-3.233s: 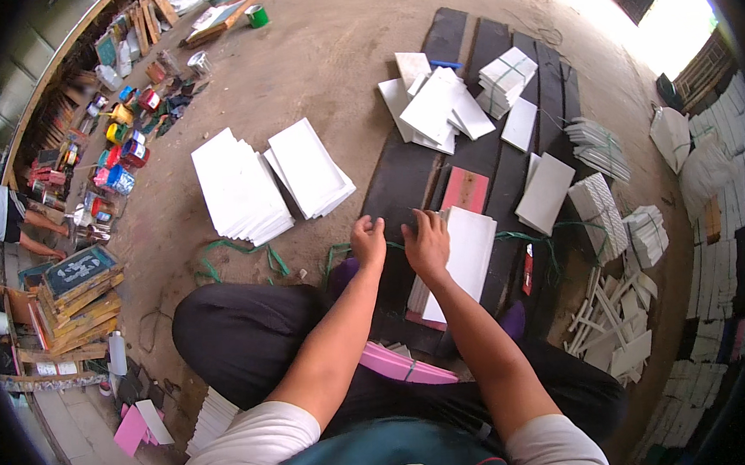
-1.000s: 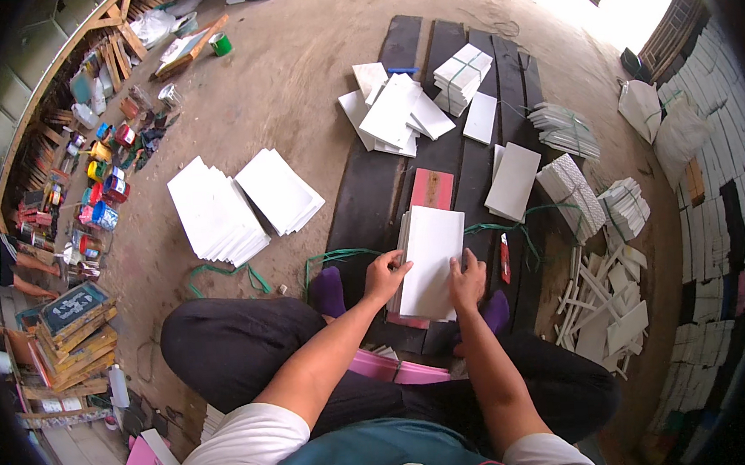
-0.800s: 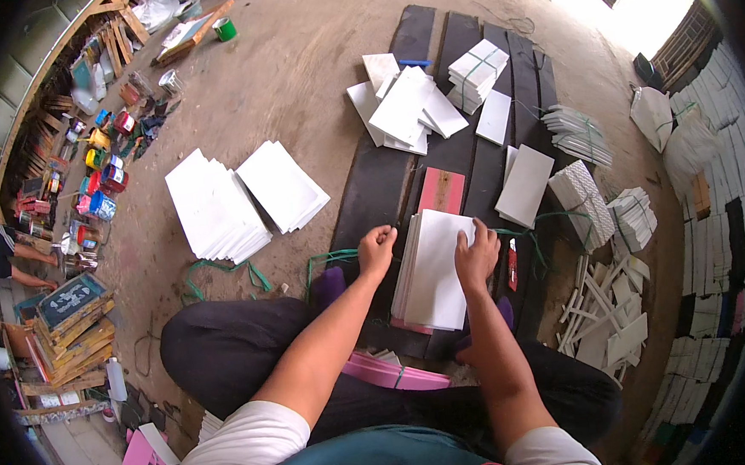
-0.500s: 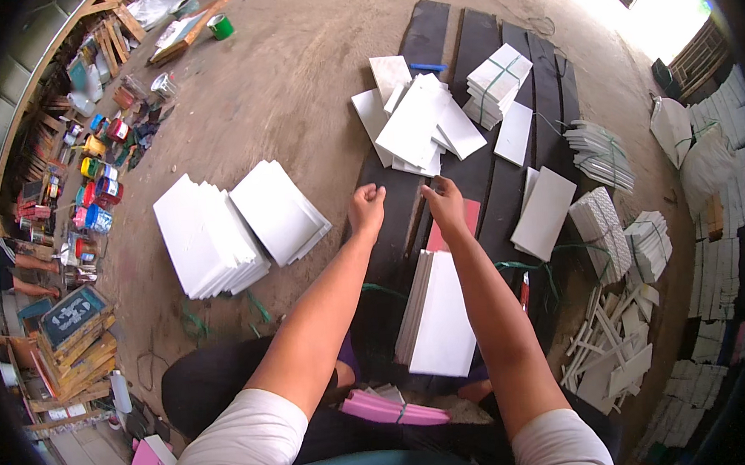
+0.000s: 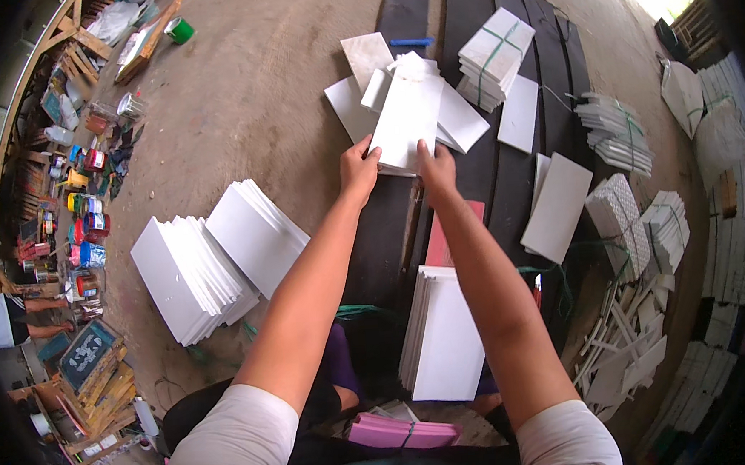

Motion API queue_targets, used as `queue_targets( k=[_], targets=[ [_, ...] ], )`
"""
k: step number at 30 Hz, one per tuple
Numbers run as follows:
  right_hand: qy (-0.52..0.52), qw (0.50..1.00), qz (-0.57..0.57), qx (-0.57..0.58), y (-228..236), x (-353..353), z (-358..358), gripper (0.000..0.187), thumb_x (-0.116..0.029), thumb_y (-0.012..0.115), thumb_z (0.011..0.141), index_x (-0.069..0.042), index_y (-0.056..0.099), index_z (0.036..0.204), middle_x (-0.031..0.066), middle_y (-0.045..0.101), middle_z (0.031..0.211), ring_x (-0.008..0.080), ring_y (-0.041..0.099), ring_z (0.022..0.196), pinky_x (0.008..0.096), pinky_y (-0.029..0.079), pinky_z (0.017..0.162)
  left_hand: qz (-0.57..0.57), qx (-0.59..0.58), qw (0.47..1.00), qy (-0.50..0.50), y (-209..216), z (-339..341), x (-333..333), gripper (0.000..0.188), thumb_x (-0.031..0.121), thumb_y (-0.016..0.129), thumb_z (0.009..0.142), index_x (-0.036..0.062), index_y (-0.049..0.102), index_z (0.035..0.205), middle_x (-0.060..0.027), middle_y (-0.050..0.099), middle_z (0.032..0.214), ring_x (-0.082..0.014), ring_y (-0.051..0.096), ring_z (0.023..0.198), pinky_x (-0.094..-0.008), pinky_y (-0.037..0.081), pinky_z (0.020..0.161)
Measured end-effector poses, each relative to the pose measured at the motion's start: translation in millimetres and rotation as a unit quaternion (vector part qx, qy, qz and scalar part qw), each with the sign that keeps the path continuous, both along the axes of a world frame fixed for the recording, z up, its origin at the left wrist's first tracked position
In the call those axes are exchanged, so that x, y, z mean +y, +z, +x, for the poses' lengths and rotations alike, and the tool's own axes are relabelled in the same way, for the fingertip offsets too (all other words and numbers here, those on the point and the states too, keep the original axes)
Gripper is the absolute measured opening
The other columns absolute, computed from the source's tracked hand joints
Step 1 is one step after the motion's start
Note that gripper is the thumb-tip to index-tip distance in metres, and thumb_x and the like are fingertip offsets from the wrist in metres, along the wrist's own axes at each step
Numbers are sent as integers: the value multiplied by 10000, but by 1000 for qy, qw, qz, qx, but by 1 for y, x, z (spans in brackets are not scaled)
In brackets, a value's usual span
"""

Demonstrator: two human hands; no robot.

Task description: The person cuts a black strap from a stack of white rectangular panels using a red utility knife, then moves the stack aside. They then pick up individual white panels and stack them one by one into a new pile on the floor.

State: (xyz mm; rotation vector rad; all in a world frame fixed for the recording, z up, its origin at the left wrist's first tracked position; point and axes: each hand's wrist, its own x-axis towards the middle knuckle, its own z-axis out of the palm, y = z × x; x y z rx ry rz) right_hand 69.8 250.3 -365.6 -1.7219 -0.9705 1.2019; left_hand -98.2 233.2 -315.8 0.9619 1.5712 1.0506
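Note:
My left hand (image 5: 359,174) grips the near left corner of a small stack of white rectangular boards (image 5: 408,124). At the near right corner, my right hand (image 5: 438,170) is closed on the same stack, thumb on top. The stack lies tilted over other loose white boards (image 5: 463,123) on a low black slatted table (image 5: 377,241). Closer to me, between my forearms, stands a neat pile of white boards (image 5: 443,339), with a reddish board (image 5: 456,236) just beyond it.
White board piles (image 5: 192,278) sit on the floor at left. Green-tied bundles (image 5: 498,54) and scrap strips (image 5: 622,345) are at right. A red-and-white tool (image 5: 537,291) lies by the near pile; pink boards (image 5: 406,431) lie near my legs. Paint cans (image 5: 90,224) and another person (image 5: 19,318) are far left.
Both hands have reached forward from empty air above the table and taken hold of the white boards' near corners. The view has shifted slightly.

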Motion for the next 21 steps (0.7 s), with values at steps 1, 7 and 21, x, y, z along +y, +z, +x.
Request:
queue_targets(
  k=[1, 7, 21],
  targets=[
    [-5, 999, 36, -27, 20, 0, 8, 594, -371, 700, 935, 54, 567, 1329, 266, 679, 1198, 363, 671, 1115, 432, 508, 954, 14, -32, 999, -5, 6, 2, -16, 499, 70, 671, 945, -26, 551, 1420, -132, 708, 1178, -151, 675, 935, -300, 543, 838],
    [-53, 991, 118, -35, 123, -62, 52, 646, -147, 677, 955, -18, 401, 1525, 241, 599, 1351, 300, 618, 1183, 379, 494, 982, 98, -146, 983, -60, 47, 30, -118, 419, 62, 718, 889, 14, 607, 1290, -34, 690, 949, -76, 623, 790, -254, 515, 679],
    [-49, 961, 126, -243, 129, -367, 98, 506, -180, 758, 894, -9, 621, 1350, 182, 586, 1103, 331, 610, 1021, 420, 492, 920, 188, 213, 958, -51, 69, 97, -371, 355, 184, 796, 846, 13, 738, 1152, -140, 633, 806, -284, 650, 688, -399, 519, 631]
  ],
)
